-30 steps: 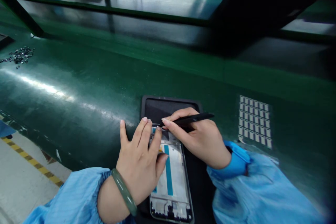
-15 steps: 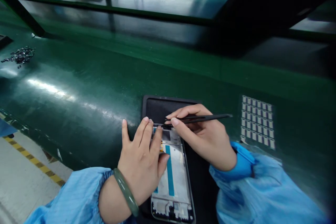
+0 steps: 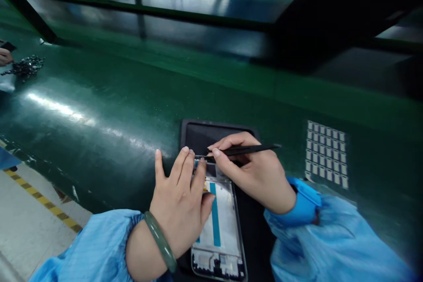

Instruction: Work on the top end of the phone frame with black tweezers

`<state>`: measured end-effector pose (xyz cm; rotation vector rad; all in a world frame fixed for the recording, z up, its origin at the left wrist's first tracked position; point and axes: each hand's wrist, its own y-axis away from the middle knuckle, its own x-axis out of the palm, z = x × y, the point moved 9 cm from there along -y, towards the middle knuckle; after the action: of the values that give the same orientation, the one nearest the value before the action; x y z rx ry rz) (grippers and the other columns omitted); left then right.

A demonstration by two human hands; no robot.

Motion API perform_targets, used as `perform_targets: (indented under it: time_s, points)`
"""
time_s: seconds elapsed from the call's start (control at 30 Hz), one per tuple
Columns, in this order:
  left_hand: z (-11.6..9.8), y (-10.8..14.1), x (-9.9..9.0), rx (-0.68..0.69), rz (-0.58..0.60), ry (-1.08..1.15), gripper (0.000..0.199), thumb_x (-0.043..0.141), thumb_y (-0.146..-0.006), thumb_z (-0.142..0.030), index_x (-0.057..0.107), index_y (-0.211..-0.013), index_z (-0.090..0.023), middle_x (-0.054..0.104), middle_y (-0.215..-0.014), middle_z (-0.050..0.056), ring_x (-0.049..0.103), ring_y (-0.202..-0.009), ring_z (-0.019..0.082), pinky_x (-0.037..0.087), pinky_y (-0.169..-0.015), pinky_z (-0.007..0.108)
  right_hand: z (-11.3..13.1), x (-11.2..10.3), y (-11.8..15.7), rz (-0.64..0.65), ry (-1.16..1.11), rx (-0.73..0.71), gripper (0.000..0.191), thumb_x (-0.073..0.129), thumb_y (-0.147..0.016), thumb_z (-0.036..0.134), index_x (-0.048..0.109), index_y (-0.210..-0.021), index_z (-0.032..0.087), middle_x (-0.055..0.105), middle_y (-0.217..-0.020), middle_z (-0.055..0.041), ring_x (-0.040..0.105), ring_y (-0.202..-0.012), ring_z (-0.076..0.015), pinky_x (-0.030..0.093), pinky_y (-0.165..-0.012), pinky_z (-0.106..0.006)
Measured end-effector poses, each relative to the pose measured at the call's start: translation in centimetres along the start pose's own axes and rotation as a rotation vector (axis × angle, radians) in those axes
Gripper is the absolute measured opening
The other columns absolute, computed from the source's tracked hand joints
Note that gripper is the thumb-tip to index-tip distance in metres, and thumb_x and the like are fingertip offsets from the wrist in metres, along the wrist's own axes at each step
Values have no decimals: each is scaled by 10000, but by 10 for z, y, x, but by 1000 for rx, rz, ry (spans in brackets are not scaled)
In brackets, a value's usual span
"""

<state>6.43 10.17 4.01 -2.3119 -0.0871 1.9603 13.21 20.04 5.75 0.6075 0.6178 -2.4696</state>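
Observation:
An opened phone frame [image 3: 228, 211], silver inside with blue-green strips, lies lengthwise on a black tray [image 3: 201, 134]. My left hand [image 3: 180, 198] is spread flat over the frame's left side, its fingertips at the upper edge and holding nothing. A green bangle [image 3: 160, 242] circles that wrist. Black tweezers [image 3: 246, 150] are pinched in my right hand [image 3: 261, 172], their tip low over the top end of the frame, close to my left index finger. What the tip touches is hidden by my fingers.
A sheet of small rectangular stickers or pads [image 3: 327, 154] lies right on the green table [image 3: 109, 92]. At far left, another person's hand [image 3: 5, 57] is beside a heap of small dark parts [image 3: 28, 67]. A dark post [image 3: 29, 13] and shelf [image 3: 205, 17] stand behind.
My right hand and the tweezers have shifted slightly left, with the tweezers' back end dipping a little. Another person's hand has come in at the far left. My left hand stays put on the frame.

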Motion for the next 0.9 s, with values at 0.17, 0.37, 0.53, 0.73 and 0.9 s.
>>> perform_targets:
  time_s: [0.17,0.37,0.53,0.73,0.9]
  points:
    - [0,0,1,3,8,7,480,291,-959,-393,442,-1327,-125,441,-1385,158,278,-1358,273,145,-1062,681,5,0,-3,13,27,-32,56,562,-837,171,530,-841,216,643,-807,-18,654,-703,-157,548,-587,-240]
    - [0,0,1,-1,2,15,465,314,-954,-376,444,-1327,-131,431,-1396,148,270,-1363,267,129,-1072,674,18,5,-6,73,145,-142,93,544,-821,128,519,-833,217,625,-786,-12,636,-700,-156,526,-626,-261]
    - [1,0,1,-8,1,28,463,317,-956,-392,446,-1326,-145,444,-1389,135,276,-1359,256,140,-1073,666,10,0,-2,22,62,-88,87,566,-836,146,523,-854,220,633,-807,-18,647,-727,-160,540,-617,-250]
    - [1,1,1,0,-1,26,478,305,-957,-404,446,-1327,-137,437,-1390,147,274,-1360,267,135,-1071,668,2,1,3,9,1,-60,82,598,-842,164,538,-863,215,645,-820,-17,660,-748,-160,554,-644,-250]
    - [1,0,1,0,0,19,477,304,-956,-404,450,-1326,-141,444,-1384,149,286,-1354,269,146,-1069,666,3,1,2,-1,4,-66,73,604,-843,184,543,-867,216,647,-821,-22,663,-746,-171,560,-632,-261]
